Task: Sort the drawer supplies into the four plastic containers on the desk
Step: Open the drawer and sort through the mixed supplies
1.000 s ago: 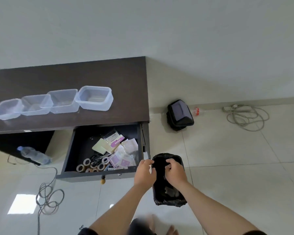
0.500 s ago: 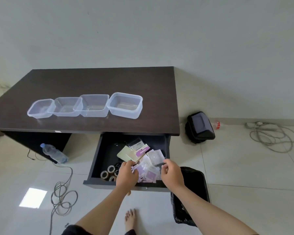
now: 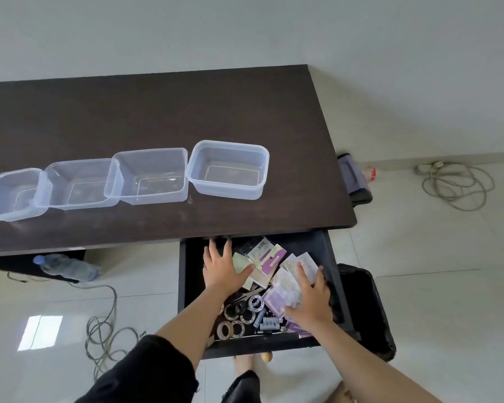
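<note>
Several clear plastic containers stand in a row on the dark desk point(image 3: 157, 112); the rightmost container point(image 3: 228, 170) sits apart, and the left ones point(image 3: 79, 184) overlap at their rims. All look bare inside. Below the desk edge the drawer point(image 3: 333, 274) is pulled out. It holds paper and plastic packets point(image 3: 269, 258), tape rolls point(image 3: 239, 315), scissors and small batteries. My left hand point(image 3: 221, 270) lies flat with fingers spread on the drawer's left part, its thumb on a pale packet. My right hand point(image 3: 313, 298) rests spread over the purple packets on the right.
A black bin point(image 3: 370, 309) stands on the floor right of the drawer. A dark bag point(image 3: 354, 181) and a coiled cable point(image 3: 460, 184) lie by the wall. A water bottle point(image 3: 67, 267) and a second cable point(image 3: 105, 335) are on the floor at left.
Both hands left the black bin, moved left into the drawer and now lie spread over the supplies. The view swung left, closer to the desk.
</note>
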Demonstrator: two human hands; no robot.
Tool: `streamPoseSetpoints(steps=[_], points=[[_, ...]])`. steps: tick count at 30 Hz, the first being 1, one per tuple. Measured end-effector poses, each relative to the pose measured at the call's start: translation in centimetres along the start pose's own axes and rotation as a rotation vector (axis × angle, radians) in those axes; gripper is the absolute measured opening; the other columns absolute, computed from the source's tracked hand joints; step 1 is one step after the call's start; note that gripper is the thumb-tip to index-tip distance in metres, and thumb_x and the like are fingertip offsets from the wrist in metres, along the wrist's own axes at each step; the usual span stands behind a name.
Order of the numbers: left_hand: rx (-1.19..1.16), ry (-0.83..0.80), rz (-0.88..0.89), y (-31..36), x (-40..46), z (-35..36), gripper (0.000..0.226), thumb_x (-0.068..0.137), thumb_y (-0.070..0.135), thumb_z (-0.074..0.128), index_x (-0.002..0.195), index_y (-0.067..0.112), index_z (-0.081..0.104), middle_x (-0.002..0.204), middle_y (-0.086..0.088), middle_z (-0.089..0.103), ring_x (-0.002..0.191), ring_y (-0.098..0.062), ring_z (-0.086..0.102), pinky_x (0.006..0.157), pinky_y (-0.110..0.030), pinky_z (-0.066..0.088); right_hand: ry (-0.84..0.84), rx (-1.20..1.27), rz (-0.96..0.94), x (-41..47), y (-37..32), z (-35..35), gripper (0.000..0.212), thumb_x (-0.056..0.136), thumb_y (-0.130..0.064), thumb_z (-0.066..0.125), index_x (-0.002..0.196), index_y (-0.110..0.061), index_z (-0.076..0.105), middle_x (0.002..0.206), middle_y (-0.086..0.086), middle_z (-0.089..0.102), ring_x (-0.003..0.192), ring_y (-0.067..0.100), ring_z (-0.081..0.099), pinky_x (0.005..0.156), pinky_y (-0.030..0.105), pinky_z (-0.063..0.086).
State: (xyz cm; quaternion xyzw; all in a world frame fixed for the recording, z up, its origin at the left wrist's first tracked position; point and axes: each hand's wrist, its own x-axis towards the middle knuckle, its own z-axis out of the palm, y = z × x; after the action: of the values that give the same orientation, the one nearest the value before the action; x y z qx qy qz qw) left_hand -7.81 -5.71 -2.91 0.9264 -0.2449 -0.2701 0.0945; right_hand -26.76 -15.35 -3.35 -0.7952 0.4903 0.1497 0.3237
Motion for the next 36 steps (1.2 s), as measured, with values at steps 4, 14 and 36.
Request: streamPoseSetpoints(steps=[4, 14, 36], points=[[0.058, -0.123, -0.030, 1.0, 3.1, 0.6, 0.104, 0.068, 0.083, 0.046, 0.149, 0.029, 0.009, 0.158, -0.017, -0.004, 0.144, -0.042, -0.005, 0.115, -0.057, 0.014, -0.058, 0.049, 0.098, 0.5, 0.0, 0.6, 0.109, 0.077, -0.036, 0.075, 0.147, -0.046, -0.008, 0.158, 0.008, -0.020, 0.144, 0.042, 0.008, 0.105, 0.052, 0.037], [-0.023, -0.020, -0.136, 2.4, 3.8, 3.3, 0.059, 0.083, 0.059, 0.053, 0.132, 0.028, 0.045, 0.144, -0.013, 0.029, 0.125, -0.040, 0.033, 0.104, -0.051, 0.032, -0.005, 0.031, 0.122, 1.1, 0.3, 0.6, 0.086, 0.069, -0.029, 0.078, 0.137, -0.046, 0.027, 0.137, 0.006, 0.016, 0.103, 0.025, 0.051, 0.068, 0.028, 0.054], [-0.568, 0.087, -0.323, -3.8, -0.4, 1.7, 0.018, 0.084, 0.013, 0.063, 0.101, 0.018, 0.059, 0.111, -0.004, 0.061, 0.088, -0.017, 0.058, 0.071, -0.028, 0.046, -0.085, -0.251, -0.132, 1.0, -0.6, 1.2, 0.060, 0.088, -0.023, 0.056, 0.141, -0.041, 0.034, 0.128, 0.003, 0.047, 0.110, 0.024, 0.052, 0.069, 0.030, 0.050]])
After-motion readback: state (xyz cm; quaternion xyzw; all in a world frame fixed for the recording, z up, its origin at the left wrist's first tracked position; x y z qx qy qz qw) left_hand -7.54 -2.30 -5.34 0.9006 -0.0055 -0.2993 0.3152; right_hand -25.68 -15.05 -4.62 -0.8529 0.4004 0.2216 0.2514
